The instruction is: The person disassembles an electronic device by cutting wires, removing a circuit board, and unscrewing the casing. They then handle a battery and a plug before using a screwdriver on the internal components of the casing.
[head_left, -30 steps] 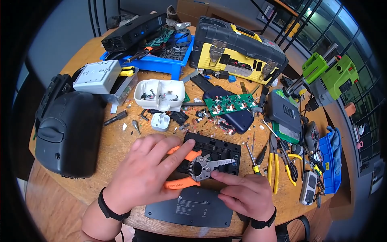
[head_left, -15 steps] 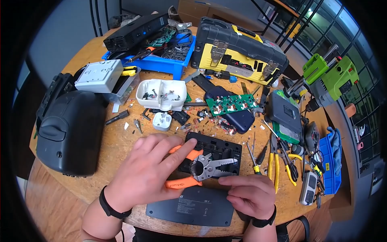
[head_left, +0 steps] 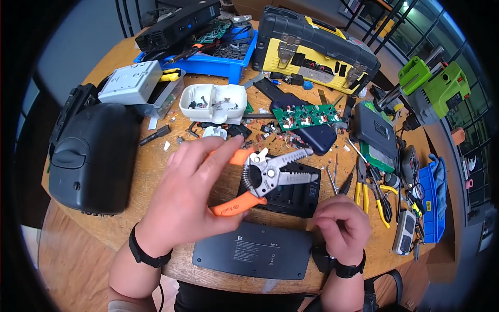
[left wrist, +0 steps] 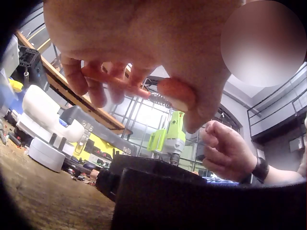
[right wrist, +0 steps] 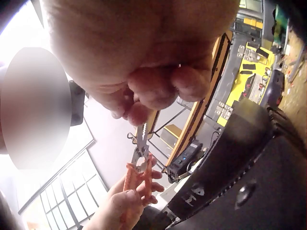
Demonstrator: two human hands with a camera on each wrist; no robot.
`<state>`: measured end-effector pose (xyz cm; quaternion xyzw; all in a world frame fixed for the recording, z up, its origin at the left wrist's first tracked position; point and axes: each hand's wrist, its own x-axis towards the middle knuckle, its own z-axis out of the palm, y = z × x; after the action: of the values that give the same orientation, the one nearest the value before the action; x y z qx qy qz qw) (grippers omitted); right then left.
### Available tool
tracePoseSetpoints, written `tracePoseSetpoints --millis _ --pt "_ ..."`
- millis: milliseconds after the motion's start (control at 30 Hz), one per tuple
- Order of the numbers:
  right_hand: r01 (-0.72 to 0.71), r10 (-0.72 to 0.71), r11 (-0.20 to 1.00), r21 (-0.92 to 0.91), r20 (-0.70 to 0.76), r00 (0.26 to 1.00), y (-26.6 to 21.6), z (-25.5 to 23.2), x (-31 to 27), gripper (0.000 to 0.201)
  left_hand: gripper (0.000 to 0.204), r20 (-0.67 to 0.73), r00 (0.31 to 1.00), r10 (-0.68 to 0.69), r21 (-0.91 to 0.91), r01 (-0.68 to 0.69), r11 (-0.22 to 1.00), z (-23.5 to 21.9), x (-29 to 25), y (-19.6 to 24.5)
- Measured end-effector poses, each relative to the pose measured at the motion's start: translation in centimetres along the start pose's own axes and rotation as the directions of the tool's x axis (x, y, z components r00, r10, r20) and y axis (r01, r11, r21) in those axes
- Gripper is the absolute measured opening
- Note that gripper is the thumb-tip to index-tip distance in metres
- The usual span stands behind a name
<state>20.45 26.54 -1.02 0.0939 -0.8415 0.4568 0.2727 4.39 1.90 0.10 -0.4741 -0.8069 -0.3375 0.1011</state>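
1. Left hand [head_left: 184, 190]: fingers partly spread, gripping the orange-handled wire stripper [head_left: 267, 179] by both handles; its jaws stand apart.
2. Position: stripper held over the open black housing [head_left: 293, 199] on the desk [head_left: 148, 177].
3. Right hand [head_left: 345, 226]: fingers curled in beside the housing; no held item visible.
4. Step, as judged: handling or checking the stripper; 0 wires seen in its jaws.
5. Next move likely calls for seating work between the 2 jaws before squeezing.
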Motion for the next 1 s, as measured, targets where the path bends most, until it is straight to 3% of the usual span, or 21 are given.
tracePoseSetpoints --millis 433,567,667,733,1000 --pt "-0.119 0.114 0.993 -0.019 -0.171 0.979 1.6 0.3 -0.2 0.018 0.093 -0.005 0.998 -0.059 -0.029 0.059 0.998 0.0 0.2 -0.2" --pt "-0.066 0.055 0.996 -0.064 -0.159 0.986 1.3 -0.1 0.2 0.018 0.097 0.030 0.995 -0.097 -0.043 0.099 0.994 -0.1 0.1 -0.2" --pt "-0.083 0.075 0.989 -0.119 -0.071 0.995 0.6 -0.4 0.5 0.017 0.089 -0.009 0.998 -0.055 -0.027 0.054 0.998 0.0 0.2 -0.2" --pt "-0.090 0.096 0.992 -0.090 0.071 0.993 0.3 -0.4 0.5 0.016 0.093 0.011 0.997 -0.079 -0.040 0.079 0.996 0.0 0.1 -0.2" --pt "-0.165 0.183 0.978 -0.129 0.142 0.973 0.0 0.0 0.4 0.021 0.097 0.021 0.996 -0.091 -0.069 0.093 0.993 0.0 0.1 -0.2"
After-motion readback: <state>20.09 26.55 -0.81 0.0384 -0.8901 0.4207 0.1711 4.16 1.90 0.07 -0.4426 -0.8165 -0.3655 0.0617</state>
